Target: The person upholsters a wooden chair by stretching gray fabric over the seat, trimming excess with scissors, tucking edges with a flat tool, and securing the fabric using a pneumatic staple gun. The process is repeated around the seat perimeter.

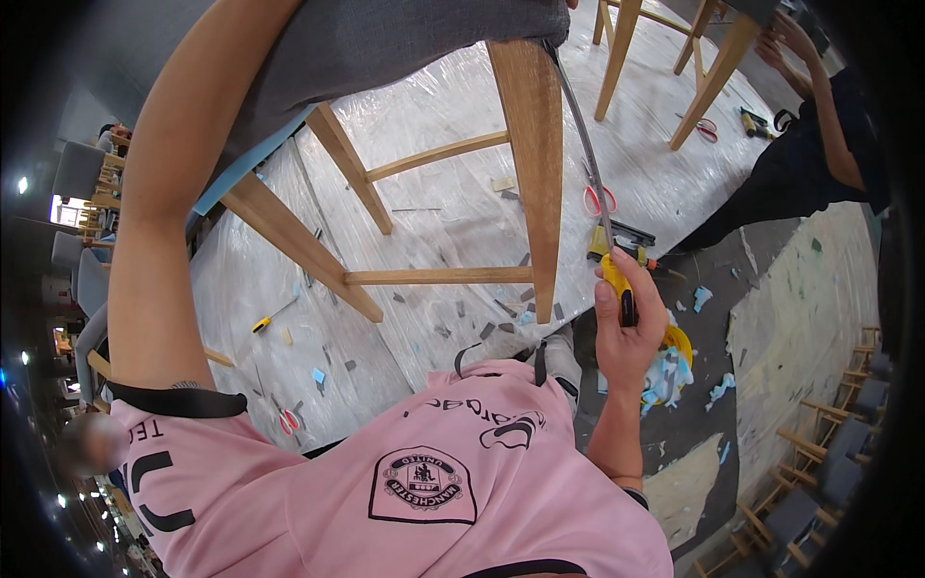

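Note:
My right hand (631,313) is closed around the yellow-and-black handle of a long screwdriver (584,123). Its thin shaft runs up beside a tapered wooden leg, with the tip at the seam where that leg meets the seat cover. The wooden chair (532,164) has its legs toward me, and dark grey fabric (385,53) covers its seat. My left arm (183,164) reaches up past the fabric. Only a bit of skin, apparently my left hand (572,4), shows at the top edge; its fingers are hidden.
Plastic sheeting (424,236) covers the work surface, strewn with scraps. Red-handled scissors (599,200) and a staple gun (621,239) lie to the right, another yellow screwdriver (262,325) to the left. A yellow bucket (682,339) holds scraps. A co-worker (833,144) handles another chair (718,82).

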### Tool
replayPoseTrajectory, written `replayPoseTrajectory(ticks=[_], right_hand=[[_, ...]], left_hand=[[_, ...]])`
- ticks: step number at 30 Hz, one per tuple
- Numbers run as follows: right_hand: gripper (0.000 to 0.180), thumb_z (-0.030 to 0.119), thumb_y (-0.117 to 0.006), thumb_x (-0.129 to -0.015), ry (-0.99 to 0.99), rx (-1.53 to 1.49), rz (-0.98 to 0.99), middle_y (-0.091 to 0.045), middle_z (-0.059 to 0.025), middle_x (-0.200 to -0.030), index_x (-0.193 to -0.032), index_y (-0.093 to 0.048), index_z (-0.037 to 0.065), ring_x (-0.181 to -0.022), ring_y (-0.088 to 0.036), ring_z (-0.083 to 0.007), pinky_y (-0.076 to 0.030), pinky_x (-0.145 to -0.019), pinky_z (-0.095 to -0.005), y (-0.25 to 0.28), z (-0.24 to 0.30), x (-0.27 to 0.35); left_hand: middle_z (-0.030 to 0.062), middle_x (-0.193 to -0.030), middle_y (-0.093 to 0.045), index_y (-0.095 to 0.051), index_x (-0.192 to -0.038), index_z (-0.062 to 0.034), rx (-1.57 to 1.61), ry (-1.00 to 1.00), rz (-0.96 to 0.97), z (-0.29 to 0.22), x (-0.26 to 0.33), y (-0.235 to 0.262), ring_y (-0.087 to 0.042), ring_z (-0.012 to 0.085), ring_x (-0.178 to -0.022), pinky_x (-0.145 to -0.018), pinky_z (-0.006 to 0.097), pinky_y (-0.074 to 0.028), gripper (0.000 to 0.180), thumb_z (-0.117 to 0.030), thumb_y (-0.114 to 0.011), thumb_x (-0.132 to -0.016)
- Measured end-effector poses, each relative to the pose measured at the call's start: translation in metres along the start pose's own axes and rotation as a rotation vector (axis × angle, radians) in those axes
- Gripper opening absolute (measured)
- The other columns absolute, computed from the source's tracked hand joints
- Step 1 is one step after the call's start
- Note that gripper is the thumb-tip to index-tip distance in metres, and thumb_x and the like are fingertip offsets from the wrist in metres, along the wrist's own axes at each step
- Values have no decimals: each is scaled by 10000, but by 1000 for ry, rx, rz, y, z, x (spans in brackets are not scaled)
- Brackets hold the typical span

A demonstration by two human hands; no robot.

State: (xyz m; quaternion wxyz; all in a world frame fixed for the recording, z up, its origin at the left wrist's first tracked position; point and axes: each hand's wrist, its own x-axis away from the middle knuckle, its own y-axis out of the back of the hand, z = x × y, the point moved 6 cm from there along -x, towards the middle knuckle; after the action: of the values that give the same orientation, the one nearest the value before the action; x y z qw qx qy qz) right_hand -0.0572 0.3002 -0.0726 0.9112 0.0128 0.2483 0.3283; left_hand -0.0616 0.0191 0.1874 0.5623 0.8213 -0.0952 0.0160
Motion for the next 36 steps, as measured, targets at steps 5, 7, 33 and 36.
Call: replayPoseTrajectory(ticks=[5,7,33,36], right_hand=[[314,59,-740,-938,-26,21,9,-737,-174,-1085,-1237,-684,-18,-939,-712,-239,-538,-868,-321,4,6,-2],[317,52,-740,-935,-55,26,14,-737,-172,-1083,-1239,-684,-18,-938,-711,-232,-536,-869,-317,7,10,-3],[342,15,-799,-839,373,-13,-157,-687,-137,-1055,-1157,-703,96,-818,-657,-239,-512,-706,-324,-43,-62,-65],[393,19,-786,-849,316,45,-75,-683,-145,-1043,-1226,-694,81,-864,-654,-247,-516,-753,-324,-18,-57,-70]], left_hand=[[70,-1006,-766,-791,-1093,-49,14,9,4,8,-2,0,-689,171,-937,-850,303,-518,422,-413,-758,-884],[72,-1004,-766,-792,-1087,-51,9,0,-7,6,0,1,-689,171,-935,-844,304,-519,427,-422,-758,-879],[68,-934,-747,-761,-990,-20,65,-81,-36,-5,-2,-6,-683,156,-876,-782,290,-529,361,-328,-828,-813],[60,-910,-735,-746,-974,-18,4,-231,-51,-16,-2,-14,-679,151,-852,-760,287,-530,342,-293,-848,-798]])
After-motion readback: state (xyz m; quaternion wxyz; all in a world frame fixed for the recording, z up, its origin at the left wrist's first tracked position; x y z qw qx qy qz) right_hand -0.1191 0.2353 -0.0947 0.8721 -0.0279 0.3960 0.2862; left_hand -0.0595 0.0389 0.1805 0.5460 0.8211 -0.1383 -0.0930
